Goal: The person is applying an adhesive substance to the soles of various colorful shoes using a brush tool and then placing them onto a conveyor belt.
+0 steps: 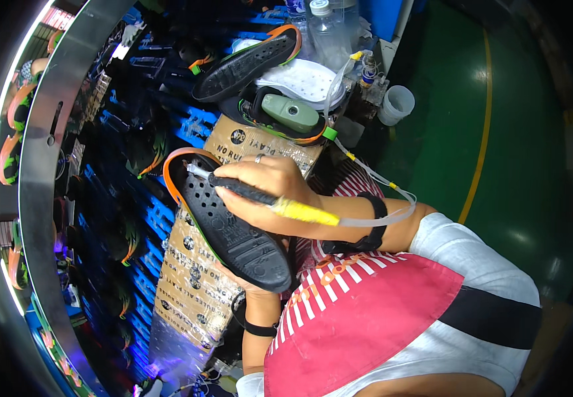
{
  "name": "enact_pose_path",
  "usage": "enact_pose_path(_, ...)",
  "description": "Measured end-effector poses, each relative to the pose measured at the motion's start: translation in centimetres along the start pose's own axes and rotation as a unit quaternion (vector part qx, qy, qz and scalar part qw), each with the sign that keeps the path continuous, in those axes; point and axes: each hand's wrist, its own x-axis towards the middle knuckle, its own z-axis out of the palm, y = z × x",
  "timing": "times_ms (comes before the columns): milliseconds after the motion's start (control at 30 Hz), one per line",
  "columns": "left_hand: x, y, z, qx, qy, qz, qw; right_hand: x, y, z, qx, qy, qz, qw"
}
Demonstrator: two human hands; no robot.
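Note:
My right hand [270,188] is closed around a glue brush [250,190] with a black-wrapped grip, yellow tape and a clear tube running from its end. Its pale tip touches the toe area of a black shoe [233,225] with round holes and an orange and green rim. The shoe lies tilted, its perforated, ridged face turned up. From beneath the heel end, my left hand [250,283] grips the shoe; most of those fingers are hidden.
A cardboard-covered bench [190,281] lies under the shoe. Beyond stand another black shoe [250,66], a shoe with a green last [289,112], a white perforated sole [303,81] and clear bottles [328,36]. A blue-slatted conveyor [154,218] with shoes runs left; a white cup [397,104] is right.

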Motion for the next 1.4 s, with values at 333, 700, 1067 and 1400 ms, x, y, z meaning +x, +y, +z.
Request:
enact_pose_path(333,-0.9,-1.8,-2.1,-0.512,-0.114,-0.072,0.848,-1.1,0.2,1.6,0.126,-0.097,0.013,0.987)
enact_pose_path(700,-1.0,-1.4,-3.4,-0.439,-0.105,-0.034,0.892,-0.8,-0.1,2.5,-0.001,-0.039,-0.019,0.999)
enact_pose_path(1067,-1.1,-0.6,-2.4,-0.277,-0.058,0.054,0.957,-0.3,-0.5,1.7,-0.001,-0.060,-0.006,0.998)
enact_pose_path(1400,0.1,-0.1,2.1,-0.238,-0.215,0.108,0.941,-0.7,-1.9,2.0,0.003,-0.086,-0.064,0.994)
